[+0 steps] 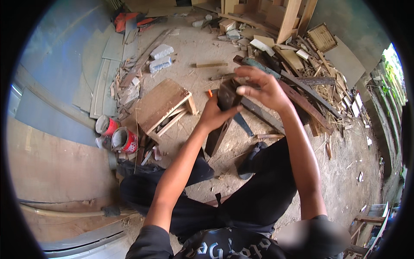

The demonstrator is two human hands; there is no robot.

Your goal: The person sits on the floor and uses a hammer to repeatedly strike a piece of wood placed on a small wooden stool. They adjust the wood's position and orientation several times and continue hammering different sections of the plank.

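A dark brown wooden piece stands in front of me, its upper end between my hands. My left hand is closed round its near side, with thumb and fingers spread along it. My right hand is raised at the far right of the wood, fingers apart and slightly curled; I cannot tell whether it touches the wood. Below the left hand, a dark wooden length slants down toward my legs. A blue-grey flat strip lies just right of it. A small orange tip shows by the left hand.
A low wooden stool sits at the left, beside two red cans. Timber offcuts are heaped at the right. White-and-blue blocks lie farther off. A short wooden stick rests on the floor.
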